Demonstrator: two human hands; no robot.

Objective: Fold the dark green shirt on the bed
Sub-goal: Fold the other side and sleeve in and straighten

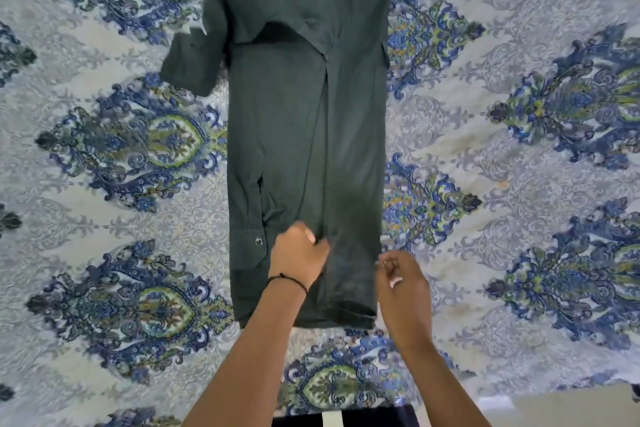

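2 hands [299,258] [401,282] at dark green shirt [304,135] on bed [502,218]

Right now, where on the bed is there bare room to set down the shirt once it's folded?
The bedspread is bare right of the dark green shirt, and left of it below the stray sleeve. It is crowded at the near hem, where the left hand and right hand work.

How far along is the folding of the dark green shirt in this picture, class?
Done: the dark green shirt lies as a long narrow strip on the patterned blue and white bedspread, sides folded inward. In hand: the left hand presses its near end; the right hand hovers beside the edge. Left: tucking the loose sleeve, then folding lengthwise.
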